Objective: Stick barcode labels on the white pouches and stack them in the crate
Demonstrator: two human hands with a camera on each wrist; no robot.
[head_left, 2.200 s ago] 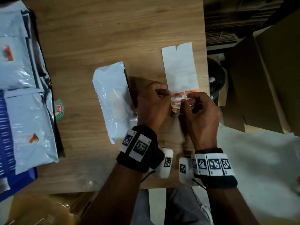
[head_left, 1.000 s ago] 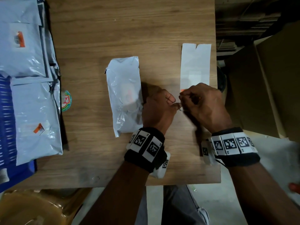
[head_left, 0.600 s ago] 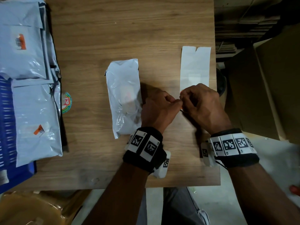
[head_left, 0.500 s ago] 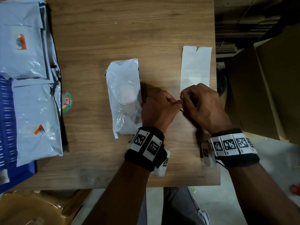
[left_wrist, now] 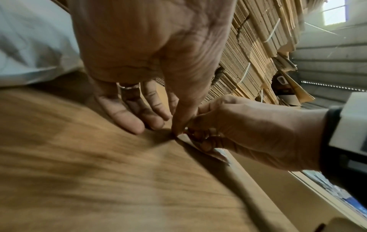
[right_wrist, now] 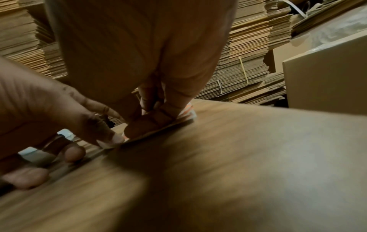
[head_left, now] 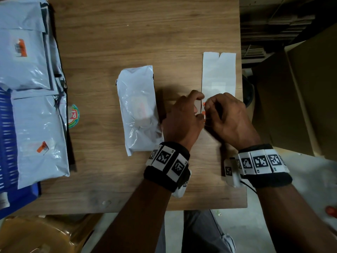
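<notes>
While the white pouch (head_left: 139,108) lies flat on the counter (head_left: 127,33), just right of it both hands meet: left hand (head_left: 182,117) and right hand (head_left: 228,117) each pinch the orange-printed label sheet (head_left: 218,73) between thumb and fingers.

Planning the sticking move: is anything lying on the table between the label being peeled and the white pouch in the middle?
Nothing visible lies between them. The orange-edged barcode label is pinched between both hands; only the left hand itself sits between it and the white plastic pouch.
</notes>
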